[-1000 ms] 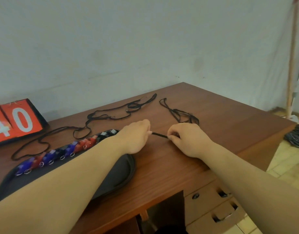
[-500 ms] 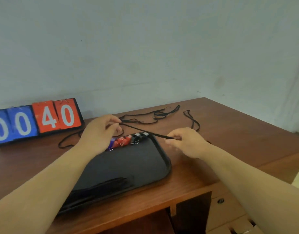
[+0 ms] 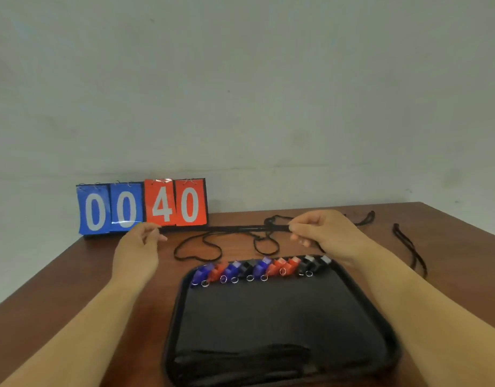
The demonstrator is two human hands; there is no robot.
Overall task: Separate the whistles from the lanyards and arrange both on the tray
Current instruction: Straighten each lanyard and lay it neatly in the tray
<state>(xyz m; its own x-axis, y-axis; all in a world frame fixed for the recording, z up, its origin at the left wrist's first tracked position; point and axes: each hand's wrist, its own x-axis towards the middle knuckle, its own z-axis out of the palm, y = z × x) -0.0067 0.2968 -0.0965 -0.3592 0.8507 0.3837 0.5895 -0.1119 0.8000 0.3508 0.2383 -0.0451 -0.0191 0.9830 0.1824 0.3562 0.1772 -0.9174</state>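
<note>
1 lanyard, pinched: left hand, right hand

Left grip, right grip spread apart, each pinching lanyard

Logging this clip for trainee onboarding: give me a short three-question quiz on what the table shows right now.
1. True or false: the whistles lie in a row along the near edge of the tray.
2. What is stretched between the left hand and the right hand? A) a key ring B) a black lanyard C) a red whistle
3. Fill in: the red cards of the scoreboard read ___.
Key: 1 false, they line the far edge; 2 B; 3 40.
</note>
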